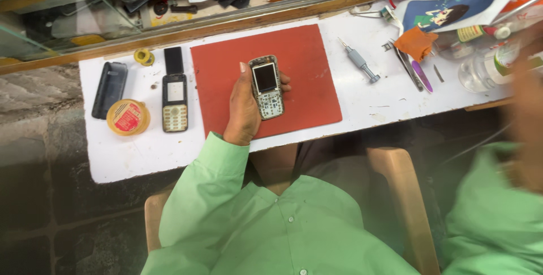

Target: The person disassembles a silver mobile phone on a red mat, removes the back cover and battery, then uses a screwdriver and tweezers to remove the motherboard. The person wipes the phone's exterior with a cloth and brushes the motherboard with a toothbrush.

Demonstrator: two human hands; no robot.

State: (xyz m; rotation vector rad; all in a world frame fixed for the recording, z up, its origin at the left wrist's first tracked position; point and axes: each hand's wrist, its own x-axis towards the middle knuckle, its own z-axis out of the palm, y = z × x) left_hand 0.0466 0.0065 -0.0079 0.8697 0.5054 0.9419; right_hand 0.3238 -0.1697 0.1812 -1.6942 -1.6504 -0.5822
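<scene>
White worktop (317,125) fills the middle of the view, seen from above, with a cluttered glass-fronted shelf behind it and dark stone floor to the left. On the worktop lies a red rectangular mat (317,66).

Over the mat, the left hand (244,108) is closed around a stripped mobile phone (266,87), held upright with its small dark screen facing up and the bare keypad board below it. The thumb lies along the phone's left edge and fingertips show at its right edge. The arm wears a light green sleeve.

The right hand (529,125) is a blur at the right edge of the frame, near the end of the worktop; I cannot tell whether it is open or closed, or whether it holds anything.

Left of the mat lie a phone front cover with keypad (175,102), a black battery (173,59) above it, a dark back cover (110,89), a round yellow tin with a red label (128,117) and a small yellow roll (144,56). Right of the mat lie a grey screwdriver (360,61), metal tweezers (408,68), a purple pry tool (422,76), an orange cloth (416,43) and clear plastic bottles (481,63).

A tan plastic chair (404,196) shows below the worktop.
</scene>
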